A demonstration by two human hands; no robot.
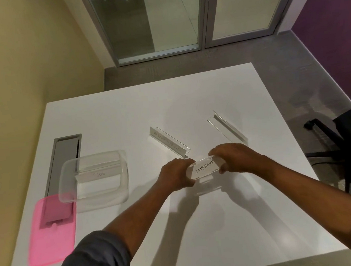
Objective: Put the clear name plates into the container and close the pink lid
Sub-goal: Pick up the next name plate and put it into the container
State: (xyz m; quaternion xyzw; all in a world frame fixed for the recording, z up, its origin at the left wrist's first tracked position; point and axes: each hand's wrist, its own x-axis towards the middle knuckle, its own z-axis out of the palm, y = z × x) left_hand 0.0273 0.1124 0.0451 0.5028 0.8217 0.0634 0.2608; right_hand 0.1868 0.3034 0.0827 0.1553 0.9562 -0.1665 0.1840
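Clear acrylic name plate lettered ELEPHANT (203, 168), pinched at both ends by left hand (177, 173) and right hand (234, 159).
Slick edges, light grip: may slip before reaching the clear rectangular plastic container (68, 186).

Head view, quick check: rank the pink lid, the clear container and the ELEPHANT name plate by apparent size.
1-2. Clear container and pink lid: similar footprint, and the lid lies nearer the camera, so no ranking.
3. ELEPHANT name plate, clearly smallest, held between left hand and right hand.
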